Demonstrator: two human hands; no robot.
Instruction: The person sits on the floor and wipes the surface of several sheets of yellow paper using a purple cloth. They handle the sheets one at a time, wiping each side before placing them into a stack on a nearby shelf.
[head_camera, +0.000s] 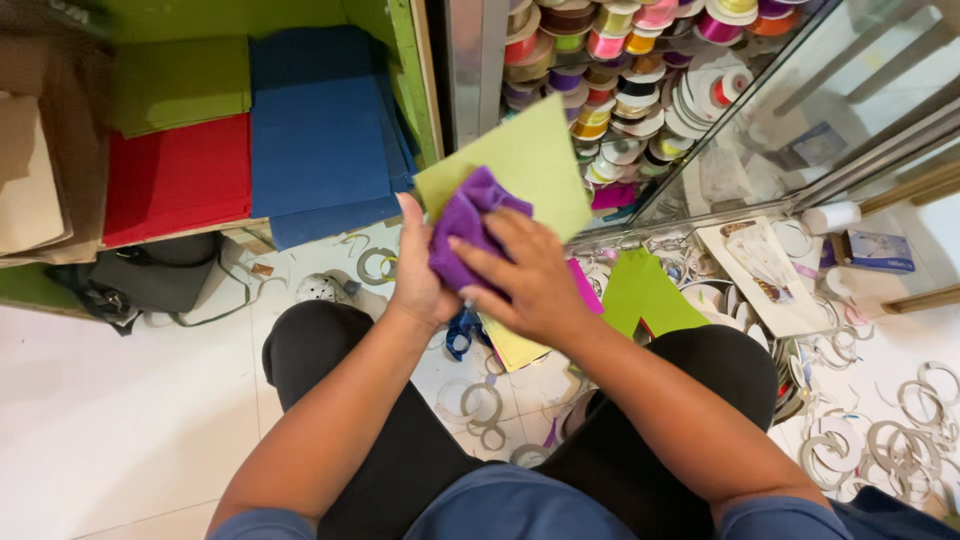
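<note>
The right hand (530, 285) presses a bunched purple felt piece (465, 235) against the left hand (418, 275), which pinches a light-green felt sheet (525, 165); loosening either grip likely drops both onto the littered floor (120, 400).

Purple fabric (468, 232) partly hidden under right hand (525, 280); ribbon spools (620, 60) cut off above.

Purple fabric piece (468, 225) against a light green sheet (530, 160). Shelf stacks: blue (320, 130), red (180, 175), olive green (180, 85). Ribbon spools (620, 60) in pink, purple, yellow, white. White floor (110, 410).
</note>
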